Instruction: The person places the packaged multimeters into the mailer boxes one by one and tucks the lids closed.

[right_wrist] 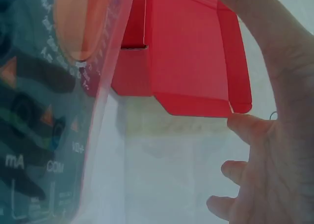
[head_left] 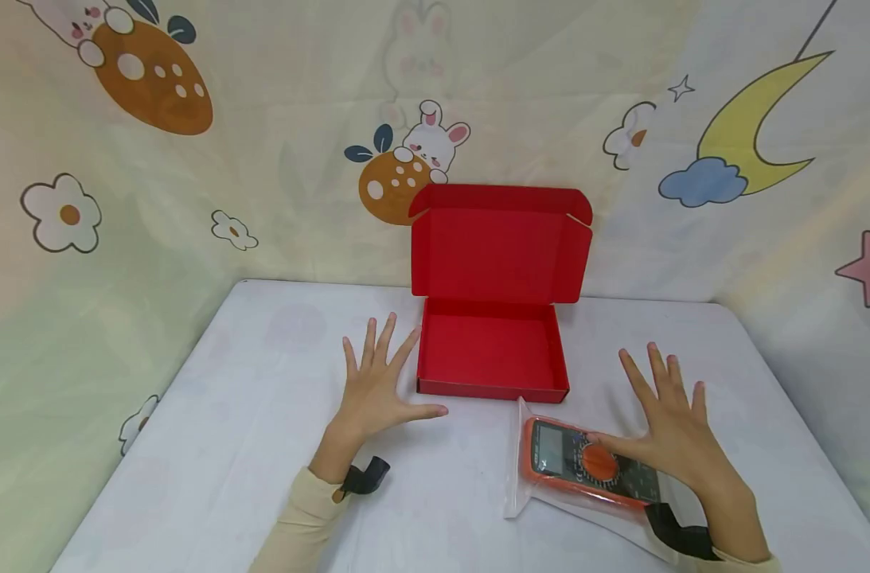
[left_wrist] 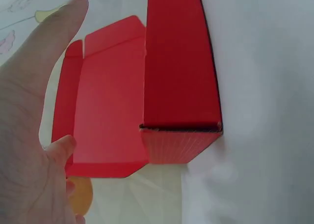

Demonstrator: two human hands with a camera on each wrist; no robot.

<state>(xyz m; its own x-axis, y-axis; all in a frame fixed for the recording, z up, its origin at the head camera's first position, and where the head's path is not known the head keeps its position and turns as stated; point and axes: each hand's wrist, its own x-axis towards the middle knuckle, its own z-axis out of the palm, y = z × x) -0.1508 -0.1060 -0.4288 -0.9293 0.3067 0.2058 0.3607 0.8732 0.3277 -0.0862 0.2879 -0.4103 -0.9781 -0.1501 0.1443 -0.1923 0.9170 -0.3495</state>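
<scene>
A red cardboard box (head_left: 488, 350) stands with its lid (head_left: 499, 251) raised at the back of the table; nothing shows inside it. In front and to its right lies an orange and black multimeter (head_left: 592, 465) in a clear plastic bag (head_left: 518, 477). My left hand (head_left: 373, 394) is spread wide just left of the box, holding nothing. With fingers likewise spread, my right hand (head_left: 674, 438) is over the right end of the multimeter, its thumb overlapping the dial in the head view. The right wrist view shows the multimeter's sockets (right_wrist: 49, 130) close by.
A white-covered table (head_left: 263, 446) carries the box and the bagged multimeter. Behind it hangs a cloth backdrop (head_left: 298, 159) printed with rabbits, flowers and a moon. Black wrist bands (head_left: 366, 476) sit below both hands.
</scene>
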